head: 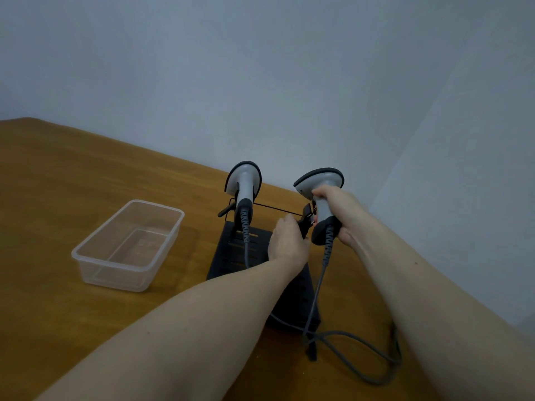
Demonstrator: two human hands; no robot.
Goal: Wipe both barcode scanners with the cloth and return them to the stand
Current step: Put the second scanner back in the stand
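Note:
A black stand (240, 256) sits on the wooden table near the wall. One grey and black barcode scanner (244, 183) hangs upright in the stand's left holder, its coiled cable running down. My right hand (337, 212) grips the handle of the second scanner (320, 183), held upright just right of the stand's right holder. My left hand (286, 241) holds the black clip of that right holder (305, 218), fingers curled round it. No cloth is in view.
A clear plastic tub (101, 256) stands to the left of the stand. Grey scanner cables (362, 342) loop across the wooden table (58, 183) in front of the stand, between my forearms. A pale wall rises right behind the table's far edge.

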